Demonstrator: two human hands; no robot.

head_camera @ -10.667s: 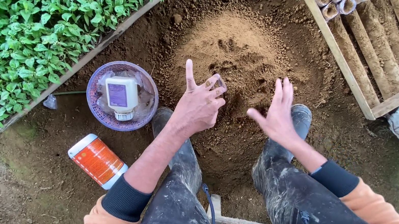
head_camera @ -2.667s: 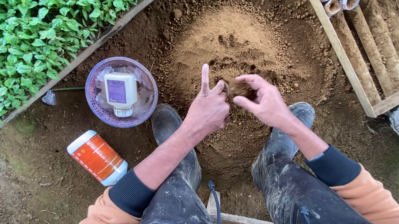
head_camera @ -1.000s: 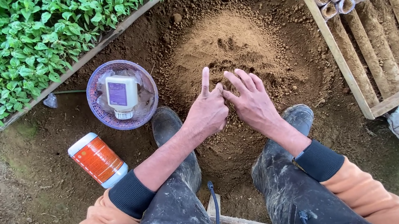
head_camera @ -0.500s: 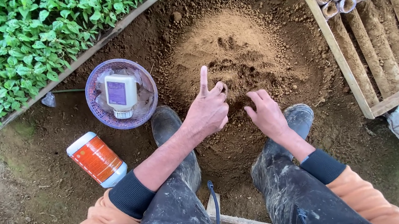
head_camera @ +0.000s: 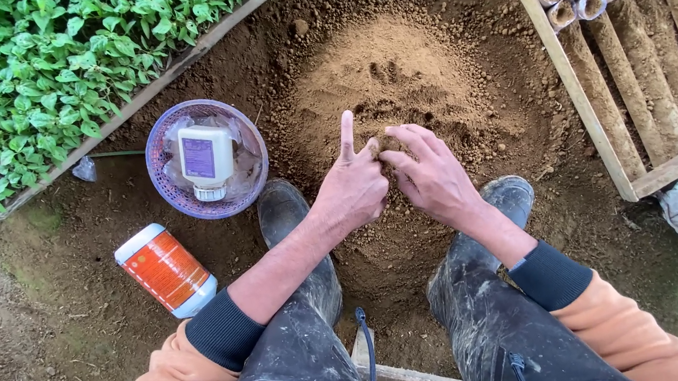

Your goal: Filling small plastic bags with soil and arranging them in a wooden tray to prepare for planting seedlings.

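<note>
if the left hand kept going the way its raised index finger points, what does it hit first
Most likely the soil mound: the left hand points its index finger up the picture, over the heap's crest. How high the finger stands above the soil is hard to judge.

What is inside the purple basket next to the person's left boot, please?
The purple basket holds a white bottle with a purple label, lying on crumpled clear plastic. Whatever lies under the bottle and plastic is covered.

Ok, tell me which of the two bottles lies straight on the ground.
The orange bottle with white ends, lying on its side on bare soil near the left boot. The white bottle rests inside the purple basket instead.
</note>
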